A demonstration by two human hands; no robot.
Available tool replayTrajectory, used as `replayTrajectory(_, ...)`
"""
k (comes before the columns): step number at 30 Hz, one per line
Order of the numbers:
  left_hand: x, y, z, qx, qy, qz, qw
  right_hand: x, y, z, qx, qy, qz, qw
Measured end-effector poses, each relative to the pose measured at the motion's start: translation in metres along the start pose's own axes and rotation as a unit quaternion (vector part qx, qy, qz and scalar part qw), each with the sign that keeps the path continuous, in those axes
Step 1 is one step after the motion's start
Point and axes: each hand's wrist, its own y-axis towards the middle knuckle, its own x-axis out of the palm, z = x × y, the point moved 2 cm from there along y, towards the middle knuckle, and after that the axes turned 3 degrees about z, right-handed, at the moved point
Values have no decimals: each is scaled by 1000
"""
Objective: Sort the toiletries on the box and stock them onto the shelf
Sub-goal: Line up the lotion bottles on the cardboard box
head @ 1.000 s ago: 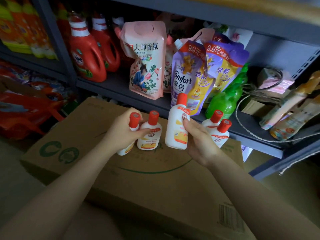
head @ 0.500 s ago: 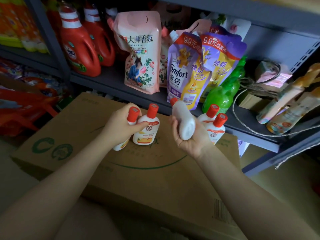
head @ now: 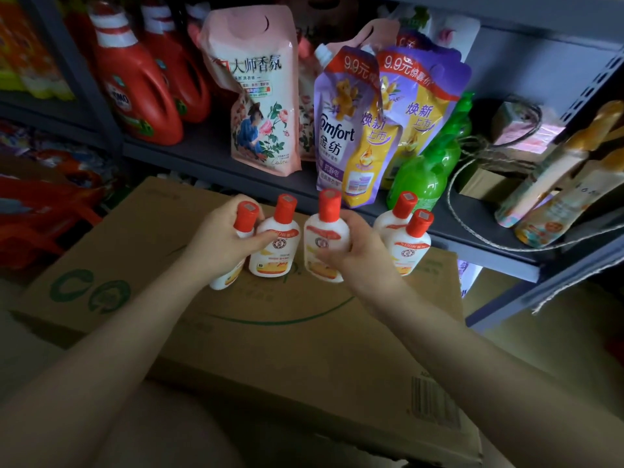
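Cardboard box below the shelf: the right hand has turned its gripped bottle upright again. Left hand grips another bottle; sorting continues.

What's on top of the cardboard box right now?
Five small white bottles with red caps on the cardboard box: left hand grips one, right hand another. Their bases are partly hidden by the hands.

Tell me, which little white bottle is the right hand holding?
The middle bottle of the five. The right hand wraps around it, while two bottles sit by the left hand and two stand untouched farther right.
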Motion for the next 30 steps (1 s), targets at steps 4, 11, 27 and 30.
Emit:
replayTrajectory(4, 3, -2, -2, -13, -16, -14, 1000, -7, -16, 14, -322, -204, 12, 925)
replayTrajectory(11, 11, -3, 3, 3, 54, -27, 998, -55, -38, 52, -171, -179, 66, 967)
replayTrajectory(27, 42, -21, 26, 55, -57, -136, 988, -56, -72, 1, -337, -238, 194, 890)
replayTrajectory(30, 38, -19, 25, 59, -67, -142, 986, -23, -61, 5, -259, -228, 96, 934)
